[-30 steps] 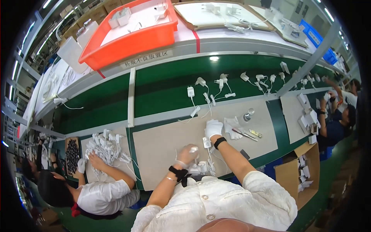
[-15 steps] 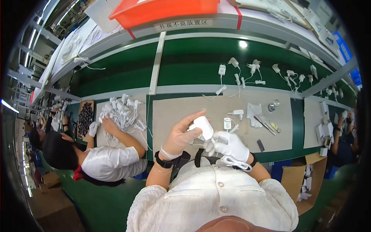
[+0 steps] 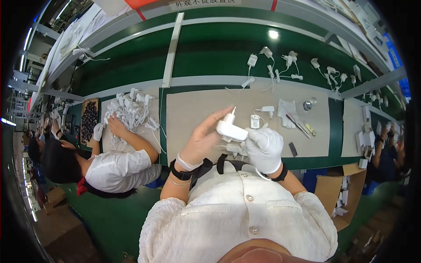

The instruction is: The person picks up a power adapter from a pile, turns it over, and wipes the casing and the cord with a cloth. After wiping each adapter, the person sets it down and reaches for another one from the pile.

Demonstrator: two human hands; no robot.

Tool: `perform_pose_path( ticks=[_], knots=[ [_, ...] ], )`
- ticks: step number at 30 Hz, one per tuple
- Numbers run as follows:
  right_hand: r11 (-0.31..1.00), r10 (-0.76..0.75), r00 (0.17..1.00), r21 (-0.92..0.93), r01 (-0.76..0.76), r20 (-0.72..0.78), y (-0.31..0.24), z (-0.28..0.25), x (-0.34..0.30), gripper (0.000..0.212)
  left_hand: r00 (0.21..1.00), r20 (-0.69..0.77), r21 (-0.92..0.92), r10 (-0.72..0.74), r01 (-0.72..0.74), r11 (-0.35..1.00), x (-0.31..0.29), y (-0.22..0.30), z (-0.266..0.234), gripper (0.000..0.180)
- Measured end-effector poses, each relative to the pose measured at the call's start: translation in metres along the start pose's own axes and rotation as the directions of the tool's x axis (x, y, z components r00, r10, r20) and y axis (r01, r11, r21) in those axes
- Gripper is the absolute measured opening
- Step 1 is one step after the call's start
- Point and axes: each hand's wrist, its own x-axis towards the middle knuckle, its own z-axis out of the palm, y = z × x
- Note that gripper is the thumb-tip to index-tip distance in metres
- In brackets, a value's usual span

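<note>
In front of my chest, a white plug-in power adapter (image 3: 232,130) is tilted with its pins pointing up and away. My right hand (image 3: 264,149), in a white glove, pinches it at the cable end. Beside the adapter's left side is my left hand (image 3: 202,139), its fingers stretched out and apart, the index finger close to the pins; whether it touches is unclear. A bundled white cable (image 3: 234,149) hangs under the adapter, between my hands. Just beyond my right hand, two more white adapters (image 3: 255,121) lie on the beige mat (image 3: 193,109).
A white cloth (image 3: 287,114), tweezers (image 3: 298,126), a clear metal-topped bottle (image 3: 308,104) and a dark block (image 3: 293,149) lie to the right. Several adapters (image 3: 289,59) rest on the green surface behind. At left, a co-worker (image 3: 118,168) handles piled white cables (image 3: 131,107).
The adapter has turned so its pins now show pointing upward. My left hand has loosened from around it and opened; my right hand has moved up to its end.
</note>
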Motion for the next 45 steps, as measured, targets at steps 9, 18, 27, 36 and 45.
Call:
perform_pose_path(
  ticks=[9, 18, 27, 36, 45],
  knots=[
    [0.991, 0.127, 0.989, 0.034, -0.13, 0.071, -0.009, 0.008, -0.007, 0.023, 0.986, -0.016, -0.304, -0.165, 0.152, 0.94, 0.002, -0.02, 0.002, 0.057],
    [0.966, 0.166, 0.977, 0.176, -0.189, 0.136, -0.013, -0.018, -0.012, 0.02, 0.992, 0.115, -0.799, 0.055, 0.06, 0.598, 0.026, -0.064, 0.018, 0.044],
    [0.8, 0.5, 0.85, 0.288, -0.527, 0.168, 0.048, -0.05, -0.05, 0.013, 1.0, 0.018, -0.371, 0.025, -0.017, 0.928, 0.093, -0.118, 0.06, 0.023],
    [0.155, 0.707, 0.516, 0.607, -0.78, 0.483, 0.111, -0.075, -0.059, 0.011, 0.948, 0.149, 0.965, 0.281, -0.201, 0.167, 0.204, -0.314, 0.104, 0.031],
    [0.613, 0.476, 0.879, 0.713, -0.342, 0.012, 0.103, -0.059, -0.053, 0.015, 0.938, 0.317, 0.729, 0.141, -0.336, 0.596, 0.166, -0.277, 0.066, 0.026]
  ],
)
